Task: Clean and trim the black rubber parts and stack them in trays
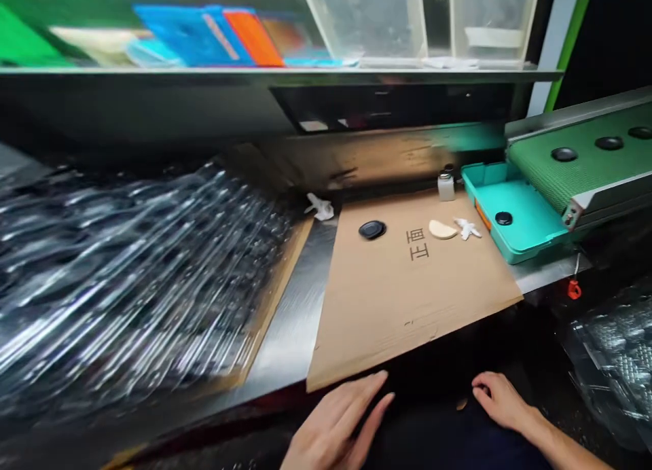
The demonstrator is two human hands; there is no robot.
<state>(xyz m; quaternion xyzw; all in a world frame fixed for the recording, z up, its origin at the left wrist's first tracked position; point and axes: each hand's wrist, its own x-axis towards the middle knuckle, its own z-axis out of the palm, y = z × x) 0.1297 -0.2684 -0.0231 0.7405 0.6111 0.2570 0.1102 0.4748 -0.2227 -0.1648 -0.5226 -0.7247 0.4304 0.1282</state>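
My left hand (339, 422) is at the bottom middle, just in front of the cardboard sheet's near edge, its thumb and fingers apart and holding nothing. Lower right, my right hand (502, 399) hangs over the dark area with its fingers curled together; whether anything is inside is hidden. On the cardboard (377, 300) lie a black round part (372, 229), a cream-coloured half-round pad (442, 229) and a crumpled white piece (467, 228). Another black part (503, 218) rests in the turquoise tray (534, 208).
Stacked clear plastic trays (153, 273) fill the left. A green conveyor (601, 157) carrying several black parts ends above the tray. A small bottle (446, 187) stands at the cardboard's back edge. A shelf (255, 73) spans the top. More plastic trays (619, 348) sit lower right.
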